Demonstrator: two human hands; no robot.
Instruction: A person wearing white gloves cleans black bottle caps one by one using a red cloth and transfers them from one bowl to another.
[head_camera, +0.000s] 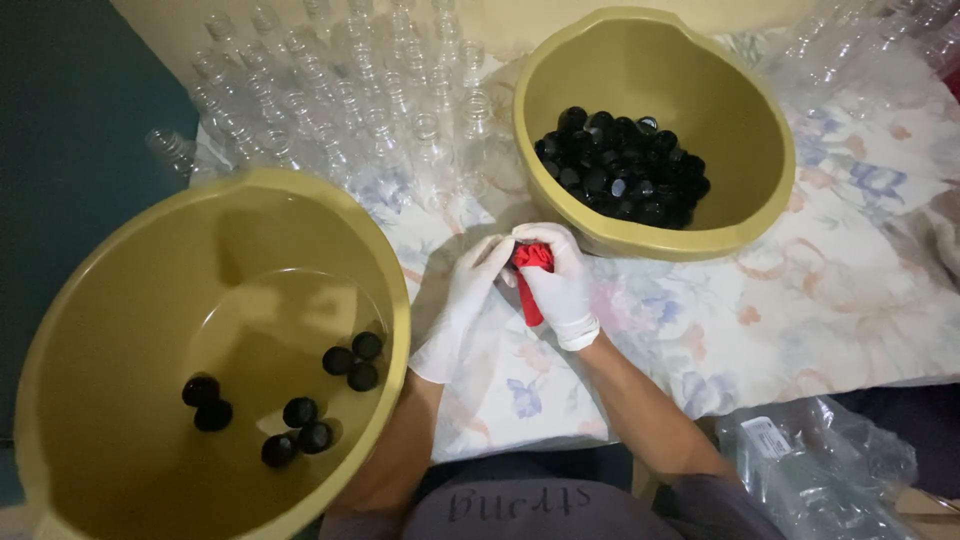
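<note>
Two gloved hands, left hand (468, 300) and right hand (556, 280), are closed around a red cloth (531, 270) just below the far bowl (760, 120); soft, light, probably best pinched at its bunched top.

The light is coming from above and is falling strongest on the middle of the desk (800, 300), where the white gloved hands (520, 290) are looking nearly overexposed. The left edge is staying dim. The near bowl (60, 330) is holding soft shadows and a pale reflection on its bottom. The clear bottles (350, 110) at the far edge are glinting and looking blurry. The corners are bending slightly from the wide lens.
</note>
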